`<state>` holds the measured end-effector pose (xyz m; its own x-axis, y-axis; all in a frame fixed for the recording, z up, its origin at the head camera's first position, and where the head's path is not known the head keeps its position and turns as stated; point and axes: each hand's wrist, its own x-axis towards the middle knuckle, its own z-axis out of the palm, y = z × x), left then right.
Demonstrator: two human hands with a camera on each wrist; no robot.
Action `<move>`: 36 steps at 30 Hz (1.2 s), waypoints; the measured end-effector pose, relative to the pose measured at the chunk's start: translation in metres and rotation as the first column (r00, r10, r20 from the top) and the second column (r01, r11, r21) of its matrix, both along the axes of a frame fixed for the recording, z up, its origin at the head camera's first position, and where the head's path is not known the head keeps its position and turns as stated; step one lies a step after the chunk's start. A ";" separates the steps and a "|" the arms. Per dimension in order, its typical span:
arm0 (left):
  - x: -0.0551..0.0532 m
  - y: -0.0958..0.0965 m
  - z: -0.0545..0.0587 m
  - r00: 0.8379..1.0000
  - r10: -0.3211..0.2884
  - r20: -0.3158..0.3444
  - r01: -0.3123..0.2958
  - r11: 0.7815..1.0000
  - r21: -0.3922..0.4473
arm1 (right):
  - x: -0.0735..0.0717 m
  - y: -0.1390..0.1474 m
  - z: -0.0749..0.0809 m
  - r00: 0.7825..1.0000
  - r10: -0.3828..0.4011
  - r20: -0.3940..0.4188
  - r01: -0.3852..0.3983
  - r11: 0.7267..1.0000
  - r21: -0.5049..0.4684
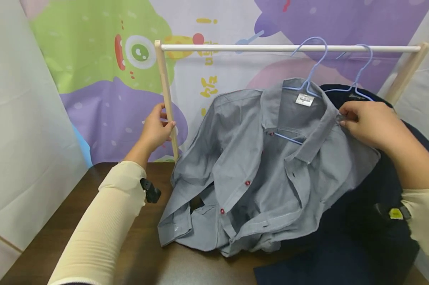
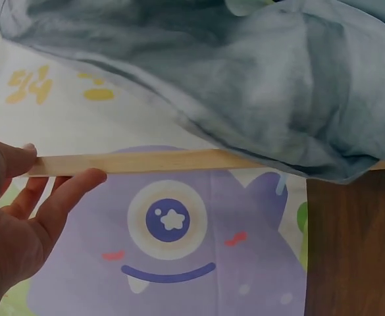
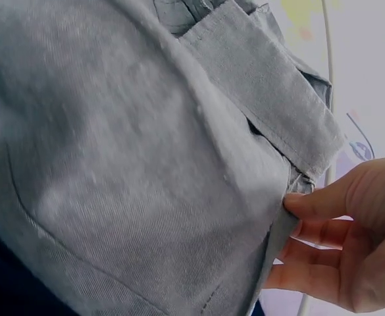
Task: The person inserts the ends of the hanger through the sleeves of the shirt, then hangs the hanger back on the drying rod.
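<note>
A grey button-up shirt point(image 1: 235, 158) with red buttons hangs on a blue wire hanger point(image 1: 308, 85) from the white rail of a clothes rack point(image 1: 228, 48). My right hand point(image 1: 376, 122) pinches the shirt's shoulder cloth beside the collar; in the right wrist view, the thumb of that hand point(image 3: 357, 230) lies on the near side of the grey fabric point(image 3: 146, 164). At the rack's left side, my left hand point(image 1: 155, 128) grips the wooden post point(image 1: 166, 85) between thumb and fingers. In the left wrist view, the shirt's sleeve point(image 2: 258, 99) covers part of this post.
Behind the shirt, a dark garment point(image 1: 374, 198) hangs on a second blue hanger point(image 1: 360, 75), its lower part reaching the brown table point(image 1: 136, 237). A cartoon-printed curtain point(image 1: 103, 95) forms the backdrop. The rack's right post point(image 1: 407, 73) stands beyond my right hand.
</note>
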<state>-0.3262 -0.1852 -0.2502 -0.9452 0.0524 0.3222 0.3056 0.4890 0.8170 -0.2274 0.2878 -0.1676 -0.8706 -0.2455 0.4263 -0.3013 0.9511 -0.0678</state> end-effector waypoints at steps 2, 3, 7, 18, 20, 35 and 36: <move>0.000 0.000 0.000 1.000 0.001 0.005 -0.001 1.000 -0.001 | -0.007 -0.002 0.006 1.000 0.001 -0.028 -0.001 1.000 0.004; -0.001 0.000 0.000 1.000 0.003 0.008 -0.003 1.000 -0.001 | -0.010 -0.003 0.009 0.999 -0.002 -0.037 0.002 1.000 0.007; -0.001 0.000 0.000 1.000 0.001 0.016 -0.002 1.000 0.003 | -0.019 -0.007 0.020 0.998 -0.019 -0.053 0.020 1.000 0.019; 0.000 0.000 0.000 1.000 0.004 0.023 -0.005 1.000 0.006 | -0.032 -0.029 0.027 0.995 -0.096 0.005 0.096 0.994 0.049; 0.000 0.000 0.000 1.000 0.004 0.022 -0.004 1.000 0.007 | -0.034 -0.034 0.025 0.995 -0.095 0.017 0.094 0.994 0.055; 0.001 0.001 0.000 1.000 0.009 0.023 -0.009 1.000 -0.001 | -0.042 -0.059 0.007 0.992 -0.105 0.069 0.099 0.992 0.079; 0.001 0.001 0.000 1.000 0.009 0.023 -0.009 1.000 -0.002 | -0.042 -0.061 0.006 0.993 -0.104 0.063 0.100 0.992 0.075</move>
<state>-0.3251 -0.1841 -0.2500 -0.9529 0.0443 0.2999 0.2820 0.4931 0.8230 -0.2694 0.2272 -0.1616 -0.9187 -0.1817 0.3508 -0.1995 0.9798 -0.0149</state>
